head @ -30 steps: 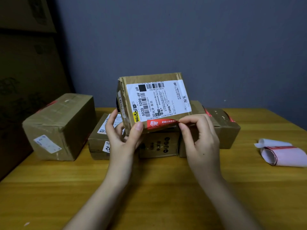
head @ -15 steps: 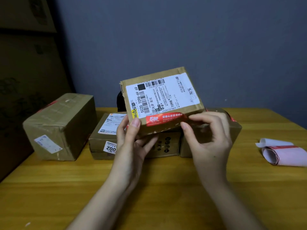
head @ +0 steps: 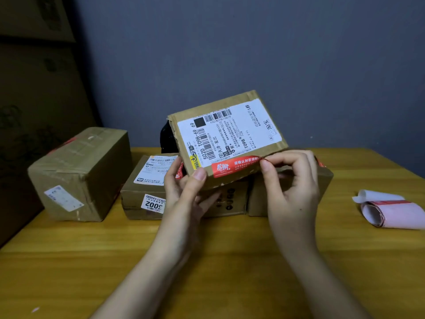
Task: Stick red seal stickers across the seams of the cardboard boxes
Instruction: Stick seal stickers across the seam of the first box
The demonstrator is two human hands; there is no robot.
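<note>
Red seal sticker (head: 234,166) pinched by right hand (head: 292,180), apparently on left-held box (head: 227,134).

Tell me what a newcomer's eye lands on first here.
First, the tilted cardboard box held up at centre, its white shipping label facing the camera. Next, the red seal sticker along its lower edge, the left hand steadying the box while the right hand pinches the sticker's right end.
</note>
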